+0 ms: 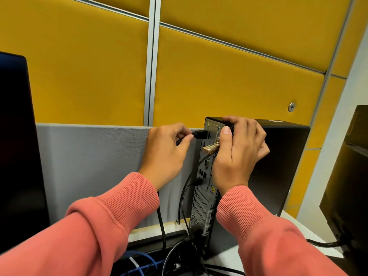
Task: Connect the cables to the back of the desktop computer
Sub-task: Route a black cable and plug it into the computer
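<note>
A black slim desktop computer stands upright with its metal back panel facing me. My left hand pinches a black cable plug whose tip sits at a port near the panel's top. My right hand grips the case's top rear corner, thumb pressed on the panel edge. A gold-coloured lock sticks out of the panel below the plug. Two black cables are plugged in lower down and hang toward the desk.
A dark monitor stands at the left, another monitor's back at the right. A grey desk divider and yellow wall panels rise behind. Black and blue cables tangle on the desk below.
</note>
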The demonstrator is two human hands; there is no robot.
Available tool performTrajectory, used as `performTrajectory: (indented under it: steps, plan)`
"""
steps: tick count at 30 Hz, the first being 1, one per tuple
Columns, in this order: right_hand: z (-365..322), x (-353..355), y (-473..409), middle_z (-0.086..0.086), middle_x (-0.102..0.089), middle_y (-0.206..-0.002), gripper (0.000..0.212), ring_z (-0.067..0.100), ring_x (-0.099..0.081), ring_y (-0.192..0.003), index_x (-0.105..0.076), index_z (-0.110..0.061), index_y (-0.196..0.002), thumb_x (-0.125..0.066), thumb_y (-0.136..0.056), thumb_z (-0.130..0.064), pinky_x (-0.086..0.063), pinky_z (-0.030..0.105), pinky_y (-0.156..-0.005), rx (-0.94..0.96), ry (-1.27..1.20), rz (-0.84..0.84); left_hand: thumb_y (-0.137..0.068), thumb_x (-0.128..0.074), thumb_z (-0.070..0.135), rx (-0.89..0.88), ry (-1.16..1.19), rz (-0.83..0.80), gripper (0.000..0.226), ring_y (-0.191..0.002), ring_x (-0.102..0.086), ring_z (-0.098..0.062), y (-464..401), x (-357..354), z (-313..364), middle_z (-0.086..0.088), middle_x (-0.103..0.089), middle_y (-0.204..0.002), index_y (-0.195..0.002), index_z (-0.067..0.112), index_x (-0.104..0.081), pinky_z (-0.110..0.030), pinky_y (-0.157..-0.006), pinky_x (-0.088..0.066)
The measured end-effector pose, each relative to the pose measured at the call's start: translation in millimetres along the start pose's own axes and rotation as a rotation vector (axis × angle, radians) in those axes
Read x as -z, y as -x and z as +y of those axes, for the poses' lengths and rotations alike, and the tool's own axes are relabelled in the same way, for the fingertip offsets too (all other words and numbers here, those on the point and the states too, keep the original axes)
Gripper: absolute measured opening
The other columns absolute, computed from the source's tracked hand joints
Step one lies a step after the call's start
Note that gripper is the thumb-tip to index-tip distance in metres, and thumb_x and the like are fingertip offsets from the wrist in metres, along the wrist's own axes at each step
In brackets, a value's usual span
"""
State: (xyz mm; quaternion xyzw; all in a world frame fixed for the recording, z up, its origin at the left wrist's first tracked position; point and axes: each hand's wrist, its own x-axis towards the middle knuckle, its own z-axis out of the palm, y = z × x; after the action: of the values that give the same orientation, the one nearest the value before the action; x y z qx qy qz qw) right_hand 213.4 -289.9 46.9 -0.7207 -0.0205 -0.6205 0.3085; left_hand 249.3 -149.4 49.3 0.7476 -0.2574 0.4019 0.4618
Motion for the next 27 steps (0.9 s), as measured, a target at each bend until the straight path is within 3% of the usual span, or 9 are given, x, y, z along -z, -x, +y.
performTrajectory:
  steps: [6, 11, 14, 17, 20, 22, 27]
  plan:
    - [-1, 0, 0, -0.012, -0.053, -0.115, 0.022, 0.009, -0.037, -0.126, -0.059, -0.028, -0.111, -0.041, -0.099, -0.028, -0.027, 0.050, -0.104, -0.004, 0.014, -0.009, -0.092, -0.073, 0.016, -0.014, 0.000, -0.019, 0.005, -0.071, -0.068, -0.009, 1, 3, -1, 0.008, -0.070, -0.076, -0.092, 0.017, -0.078, -0.037, -0.068, -0.060]
    - [-1, 3, -1, -0.010, -0.053, -0.117, 0.021, 0.012, -0.036, -0.127, -0.059, -0.028, -0.111, -0.041, -0.100, -0.028, -0.027, 0.056, -0.106, -0.008, 0.040, -0.046, -0.095, -0.071, 0.021, -0.054, -0.064, -0.057, 0.008, -0.078, -0.067, -0.013, 4, 10, 1, 0.005, -0.073, -0.084, -0.098, 0.019, -0.078, -0.040, -0.071, -0.059]
    - [-4, 11, -3, -0.010, -0.053, -0.121, 0.023, 0.013, -0.035, -0.130, -0.058, -0.028, -0.114, -0.039, -0.100, -0.031, -0.026, 0.057, -0.109, -0.013, 0.055, -0.111, -0.099, -0.064, 0.024, -0.072, -0.173, -0.121, 0.019, -0.088, -0.068, -0.018, 8, 22, 7, 0.003, -0.076, -0.098, -0.113, 0.027, -0.076, -0.041, -0.077, -0.058]
    - [-7, 22, -4, -0.009, -0.052, -0.127, 0.025, 0.013, -0.032, -0.135, -0.057, -0.028, -0.119, -0.039, -0.102, -0.032, -0.023, 0.054, -0.113, -0.019, 0.079, -0.194, -0.102, -0.053, 0.022, -0.055, -0.370, -0.340, 0.049, -0.090, -0.066, -0.025, 16, 38, 11, 0.000, -0.072, -0.106, -0.147, 0.042, -0.047, -0.044, -0.078, -0.058]
    - [-14, 34, -6, -0.007, -0.049, -0.139, 0.029, 0.014, -0.027, -0.143, -0.055, -0.029, -0.127, -0.038, -0.104, -0.034, -0.019, 0.053, -0.118, -0.031, 0.125, -0.294, -0.103, -0.050, 0.019, -0.009, -0.478, -0.574, 0.076, -0.087, -0.063, -0.024, 35, 57, 20, -0.001, -0.064, -0.105, -0.160, 0.043, -0.007, -0.048, -0.077, -0.058]
    - [-22, 44, -9, -0.005, -0.045, -0.148, 0.034, 0.015, -0.020, -0.149, -0.051, -0.028, -0.135, -0.037, -0.105, -0.034, -0.015, 0.051, -0.122, -0.052, 0.165, -0.392, -0.104, -0.051, 0.016, 0.007, -0.483, -0.618, 0.080, -0.087, -0.061, -0.023, 49, 73, 31, 0.000, -0.061, -0.107, -0.161, 0.040, -0.001, -0.048, -0.079, -0.057]
    - [-38, 59, -11, -0.002, -0.023, -0.165, 0.049, 0.017, -0.007, -0.155, -0.034, -0.025, -0.153, -0.039, -0.105, -0.034, -0.015, 0.053, -0.124, -0.143, 0.180, -0.526, -0.103, -0.052, 0.016, 0.065, -0.456, -0.692, 0.072, -0.098, -0.060, -0.020, 89, 97, 34, 0.002, -0.060, -0.116, -0.161, 0.039, -0.015, -0.043, -0.088, -0.056]
